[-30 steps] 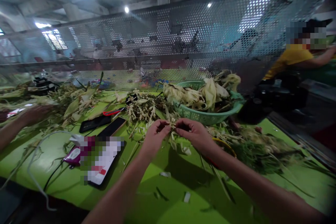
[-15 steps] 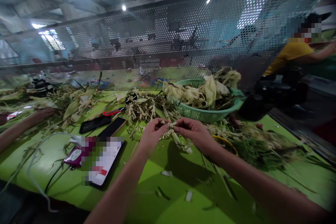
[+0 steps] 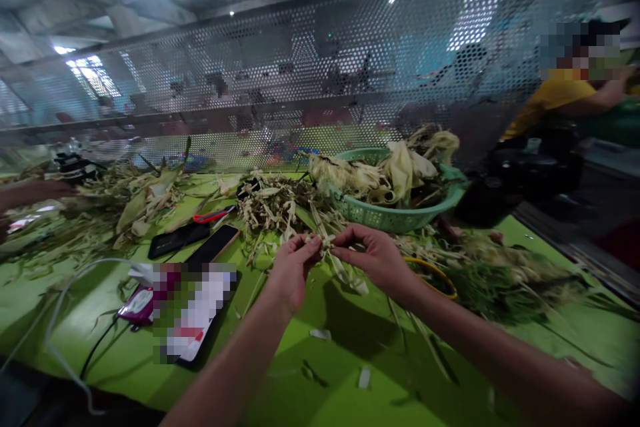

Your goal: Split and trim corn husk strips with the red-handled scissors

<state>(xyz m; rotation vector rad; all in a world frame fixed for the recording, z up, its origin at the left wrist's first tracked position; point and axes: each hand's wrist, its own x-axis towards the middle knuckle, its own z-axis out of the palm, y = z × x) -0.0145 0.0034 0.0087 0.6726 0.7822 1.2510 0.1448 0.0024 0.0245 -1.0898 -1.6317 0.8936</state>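
Over the green table [image 3: 345, 380], my left hand [image 3: 293, 270] pinches a pale, knotted strip of dried corn husk [image 3: 346, 275] between thumb and fingers. My right hand [image 3: 373, 257] is closed at the other side of the same knot, its thumb and forefinger pressed on a husk end. Loose husk tails hang below the fingers. Just behind my hands lies a heap of knotted husk strips [image 3: 273, 205]. A green plastic basket [image 3: 395, 217] holding dried husks stands beyond my right hand.
Left of my hands lie dark phones [image 3: 213, 248], a red-handled cutter [image 3: 214, 215], a purple packet [image 3: 137, 305] and a white cable [image 3: 55, 313]. Green plant fibres [image 3: 493, 290] and a yellow ring [image 3: 440, 273] lie right. A perforated metal screen [image 3: 280, 93] runs behind. Another person's arm [image 3: 35, 195] reaches in from the left.
My left hand has turned slightly, and my right fingers have shifted a little at the knot. The other person's arm at left has moved back toward the far side. The yellow-sleeved person's arm has bent.
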